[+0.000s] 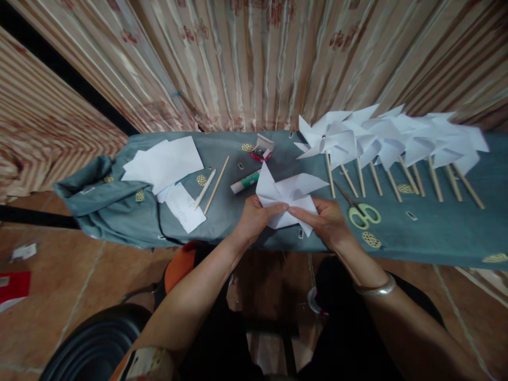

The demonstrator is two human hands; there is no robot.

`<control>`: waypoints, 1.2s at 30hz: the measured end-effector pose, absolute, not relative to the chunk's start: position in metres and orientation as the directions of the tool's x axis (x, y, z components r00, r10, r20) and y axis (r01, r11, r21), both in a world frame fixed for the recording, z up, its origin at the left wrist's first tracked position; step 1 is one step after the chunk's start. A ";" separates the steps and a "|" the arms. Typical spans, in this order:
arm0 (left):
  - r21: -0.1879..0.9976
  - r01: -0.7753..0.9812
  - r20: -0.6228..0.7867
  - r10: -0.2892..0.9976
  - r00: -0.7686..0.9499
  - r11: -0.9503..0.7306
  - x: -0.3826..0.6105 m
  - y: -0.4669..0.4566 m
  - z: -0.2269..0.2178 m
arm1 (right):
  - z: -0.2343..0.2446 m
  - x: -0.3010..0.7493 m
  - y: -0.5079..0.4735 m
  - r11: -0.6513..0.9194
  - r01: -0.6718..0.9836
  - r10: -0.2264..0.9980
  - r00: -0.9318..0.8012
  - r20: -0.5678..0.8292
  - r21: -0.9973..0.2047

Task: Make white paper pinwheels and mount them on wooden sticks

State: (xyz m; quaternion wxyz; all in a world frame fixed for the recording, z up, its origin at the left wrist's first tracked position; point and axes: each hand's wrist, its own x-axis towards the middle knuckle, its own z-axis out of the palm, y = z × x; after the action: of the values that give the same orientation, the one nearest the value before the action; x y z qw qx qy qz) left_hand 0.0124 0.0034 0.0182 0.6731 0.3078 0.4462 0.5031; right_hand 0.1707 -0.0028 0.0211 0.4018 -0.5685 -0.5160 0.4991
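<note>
Between my two hands is a white paper pinwheel with folded blades and no stick visible on it. My left hand grips its left side, the thumb pressed near the centre. From the right, my right hand holds it the same way, and the two thumb tips meet at the middle. Behind the pinwheel lies a glue stick with a green label. Farther back stands a small open red box of dark metal bits. Green-handled scissors rest just right of my right hand.
Several finished pinwheels on sticks lie in an overlapping row at the right. White paper sheets, a wooden stick and a white pencil-like stick are at the left on the grey-green cloth. A striped curtain hangs behind.
</note>
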 end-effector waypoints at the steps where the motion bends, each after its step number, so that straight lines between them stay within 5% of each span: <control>1: 0.868 -0.396 -0.284 0.954 0.094 0.298 0.013 0.003 0.018 | 0.021 0.170 -0.003 -0.148 0.184 0.987 -0.030 -0.156 -0.972; 36: 0.908 -0.338 -0.266 0.964 -0.011 0.246 0.016 0.002 0.021 | 0.019 0.171 -0.003 -0.180 0.035 0.979 -0.088 -0.183 -0.983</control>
State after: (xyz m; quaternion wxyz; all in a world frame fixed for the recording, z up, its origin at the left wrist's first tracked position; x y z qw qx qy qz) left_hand 0.0162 0.0016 0.0211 0.6242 0.3239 0.4833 0.5214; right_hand 0.1709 -0.0028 0.0192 0.4222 -0.5269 -0.4812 0.5591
